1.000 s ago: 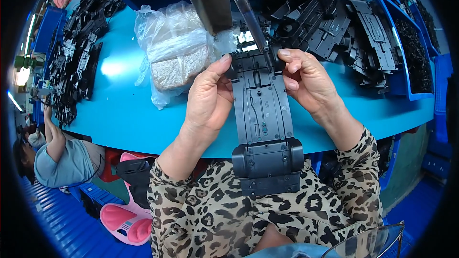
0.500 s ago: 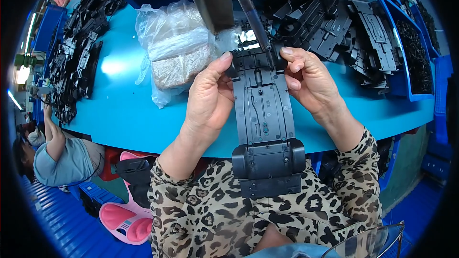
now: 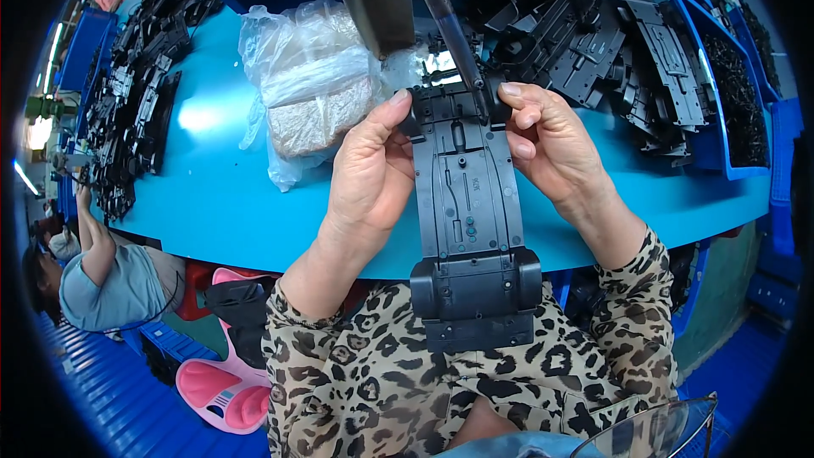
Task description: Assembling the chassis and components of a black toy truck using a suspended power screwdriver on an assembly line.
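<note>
Both my hands hold a long black plastic chassis-like part (image 3: 471,195) by the sides of its far end. My left hand (image 3: 370,165) is closed on the left edge, thumb on top. On the right edge my right hand (image 3: 555,144) grips with thumb and fingers. The near end of the part, with two rounded side housings, reaches over my lap. A metal screwdriver-like shaft (image 3: 449,34) slants down from above, and its tip meets the part near the far right corner. Whether a screw sits under the tip is too small to tell.
A clear plastic bag with a pale block (image 3: 318,110) lies left of the part. Black plastic parts are heaped at right (image 3: 585,55) and far left (image 3: 140,89). A blue bin of small black pieces (image 3: 733,102) stands at right. Another person (image 3: 119,288) sits at left.
Almost nothing differs. My hands and the black part stay in place under the shaft, with at most a very slight shift.
</note>
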The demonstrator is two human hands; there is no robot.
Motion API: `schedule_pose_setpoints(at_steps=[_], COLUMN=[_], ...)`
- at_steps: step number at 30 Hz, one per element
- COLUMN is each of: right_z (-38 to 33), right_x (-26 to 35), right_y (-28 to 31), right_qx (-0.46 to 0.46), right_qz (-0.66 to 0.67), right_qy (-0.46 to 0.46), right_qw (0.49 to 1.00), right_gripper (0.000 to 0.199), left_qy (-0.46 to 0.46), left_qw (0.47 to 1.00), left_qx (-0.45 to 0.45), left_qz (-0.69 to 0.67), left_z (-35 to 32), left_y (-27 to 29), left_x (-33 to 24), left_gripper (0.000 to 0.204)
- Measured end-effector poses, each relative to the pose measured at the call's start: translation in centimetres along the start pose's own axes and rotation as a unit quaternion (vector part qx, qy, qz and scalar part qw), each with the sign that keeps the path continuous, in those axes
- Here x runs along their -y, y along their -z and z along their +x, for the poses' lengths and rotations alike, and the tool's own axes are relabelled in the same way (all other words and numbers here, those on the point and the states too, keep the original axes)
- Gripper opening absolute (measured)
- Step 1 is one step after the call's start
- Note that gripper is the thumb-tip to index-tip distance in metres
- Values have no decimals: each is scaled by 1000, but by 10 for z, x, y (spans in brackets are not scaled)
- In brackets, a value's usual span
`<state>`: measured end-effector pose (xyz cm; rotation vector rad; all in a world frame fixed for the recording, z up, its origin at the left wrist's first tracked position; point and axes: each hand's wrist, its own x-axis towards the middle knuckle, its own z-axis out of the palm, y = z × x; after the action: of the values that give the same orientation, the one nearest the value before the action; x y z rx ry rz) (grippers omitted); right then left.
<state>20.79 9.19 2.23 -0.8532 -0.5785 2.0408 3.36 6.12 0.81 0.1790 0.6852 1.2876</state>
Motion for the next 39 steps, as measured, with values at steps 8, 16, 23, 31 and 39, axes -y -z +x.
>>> schedule_pose_setpoints(at_steps=[8,16,23,31,39], right_z=[0,0,0,0,2], right_x=[1,0,-1,0,-1], right_y=[0,1,-1,0,2], right_qx=[-7,2,-2,-13,1], right_qz=[-2,12,34,21,18], right_qy=[-2,-11,2,4,-10], right_qw=[1000,1000,999,1000,1000], right_gripper=[19,24,20,18,25], left_qy=[-7,-22,-22,-29,-39], left_qw=[1000,999,999,999,997], left_qx=[19,13,7,12,12], left_qz=[-1,27,34,33,68], left_z=[0,-6,-7,-11,-13], left_y=[2,-8,-8,-12,-13], left_x=[-1,-2,-2,-3,-4], left_gripper=[15,16,17,17,20])
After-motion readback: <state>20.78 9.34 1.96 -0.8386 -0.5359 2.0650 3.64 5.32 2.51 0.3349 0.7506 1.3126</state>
